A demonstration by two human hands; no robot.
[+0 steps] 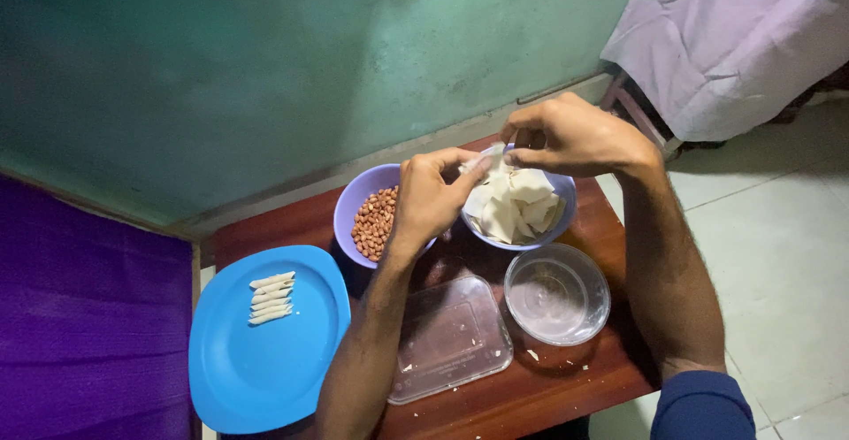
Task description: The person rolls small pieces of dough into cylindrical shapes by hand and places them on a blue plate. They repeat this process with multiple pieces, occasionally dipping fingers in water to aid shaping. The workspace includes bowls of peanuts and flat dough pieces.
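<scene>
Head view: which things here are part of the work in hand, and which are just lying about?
In use:
left hand and right hand, pinching a white wrapper
bowl of white wrappers
purple bowl of peanuts
blue plate with a row of rolled pieces

Lying about:
empty clear bowl
clear flat lid
pale cloth

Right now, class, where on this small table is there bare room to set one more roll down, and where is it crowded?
Most room is on the blue plate, below and right of the five rolls. The clear lid is also bare. The back is crowded: peanut bowl, wrapper bowl and both hands sit close together.
</scene>
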